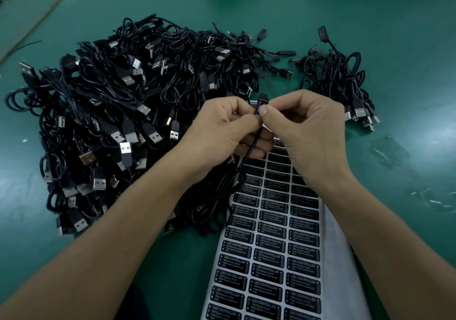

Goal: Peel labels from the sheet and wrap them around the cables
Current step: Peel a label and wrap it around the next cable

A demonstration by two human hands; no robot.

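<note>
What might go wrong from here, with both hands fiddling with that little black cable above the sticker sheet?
1. The label, pinched between the left hand and the right hand, may go on crooked or creased; fingertips hide most of it.
2. The cable hangs down to the label sheet, so its loop might drag the sheet or catch other labels.
3. The big cable pile lies right beside it and could tangle with it.

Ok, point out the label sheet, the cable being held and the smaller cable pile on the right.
label sheet [272, 258], head view, printed labels mid-sheet.
held cable [251, 151], head view, dark cord just above the sheet.
smaller cable pile [343, 80], head view, middle of the heap.
</note>
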